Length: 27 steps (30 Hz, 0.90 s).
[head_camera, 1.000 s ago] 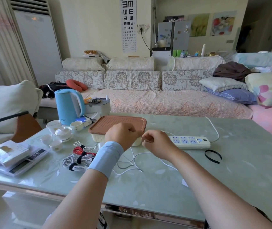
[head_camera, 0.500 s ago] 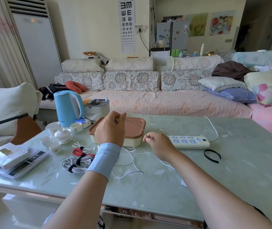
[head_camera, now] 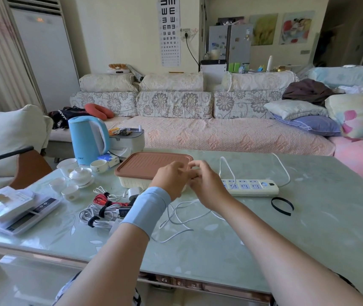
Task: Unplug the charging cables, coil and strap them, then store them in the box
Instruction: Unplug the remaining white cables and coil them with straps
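While both forearms reached over the glass table [head_camera: 198, 257], loose loops of the white cable [head_camera: 180, 220] lay on it under the wrists and ran up toward the hands. Left of that: coiled cables [head_camera: 101, 214], already strapped with black ties, near a kitchen scale [head_camera: 23, 219]. Left hand [head_camera: 171, 180], with a blue wristband [head_camera: 147, 208], and right hand [head_camera: 208, 185] were touching, fingers curled in, both pinching the white cable; exact pinch spot too small to tell. Black strap [head_camera: 282, 206] lay apart to the right. Power strip [head_camera: 251, 187] sat just behind the right hand, one white lead [head_camera: 227, 167] plugged in. Box [head_camera: 152, 166], brown lid on, sat just behind the hands. Blue kettle [head_camera: 85, 140] and sofa [head_camera: 220, 135] farther back.
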Tool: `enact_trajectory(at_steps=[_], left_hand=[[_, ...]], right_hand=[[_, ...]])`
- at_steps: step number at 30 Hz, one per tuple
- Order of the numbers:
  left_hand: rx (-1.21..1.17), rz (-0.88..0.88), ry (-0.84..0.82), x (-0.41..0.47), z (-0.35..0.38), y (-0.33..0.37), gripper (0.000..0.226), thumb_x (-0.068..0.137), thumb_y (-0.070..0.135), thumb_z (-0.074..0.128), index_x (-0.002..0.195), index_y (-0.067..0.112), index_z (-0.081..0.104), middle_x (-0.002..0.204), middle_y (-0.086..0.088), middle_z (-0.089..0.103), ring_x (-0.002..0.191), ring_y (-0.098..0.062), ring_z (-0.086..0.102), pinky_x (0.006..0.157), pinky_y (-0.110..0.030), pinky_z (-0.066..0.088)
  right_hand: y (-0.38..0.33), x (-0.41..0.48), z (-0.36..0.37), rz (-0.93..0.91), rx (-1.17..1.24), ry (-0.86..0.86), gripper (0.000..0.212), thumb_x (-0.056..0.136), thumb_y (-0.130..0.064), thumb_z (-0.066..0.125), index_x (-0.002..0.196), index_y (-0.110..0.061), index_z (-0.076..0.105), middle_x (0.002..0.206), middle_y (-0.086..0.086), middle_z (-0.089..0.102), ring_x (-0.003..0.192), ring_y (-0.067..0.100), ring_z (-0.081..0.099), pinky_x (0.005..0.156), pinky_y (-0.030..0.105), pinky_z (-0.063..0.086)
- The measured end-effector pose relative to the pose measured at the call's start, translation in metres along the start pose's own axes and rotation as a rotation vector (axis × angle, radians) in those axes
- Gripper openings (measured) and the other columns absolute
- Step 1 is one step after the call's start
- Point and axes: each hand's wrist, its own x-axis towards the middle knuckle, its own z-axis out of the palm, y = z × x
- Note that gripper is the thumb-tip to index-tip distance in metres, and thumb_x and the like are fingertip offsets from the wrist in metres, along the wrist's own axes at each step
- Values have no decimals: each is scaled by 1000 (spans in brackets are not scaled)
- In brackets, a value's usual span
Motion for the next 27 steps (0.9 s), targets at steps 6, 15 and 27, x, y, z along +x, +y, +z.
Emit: enact_trajectory(at_steps=[6,15,27], left_hand=[[213,-86,-178,1,-22,-14,38,88,44,61,63,18,72,64,2,68,57,-15,54,59,-27,44],[157,-12,295,2,-44,-37,32,99,29,38,76,25,60,80,4,59,70,-19,51,59,-30,35],[344,-183,395,14,-30,-51,34,89,6,42,113,23,60,118,-7,62,111,-30,50,91,-38,43]], right_hand=[[0,0,1,26,-142,-25,24,83,-9,68,102,-24,70,87,-9,69,73,1,60,73,16,46],[10,-1,-20,264,-493,-81,21,89,-43,56,75,-26,59,78,-10,64,88,19,56,83,34,41],[5,-15,-57,445,-531,-416,36,92,-46,54,75,-21,72,67,2,49,57,23,47,54,25,42]])
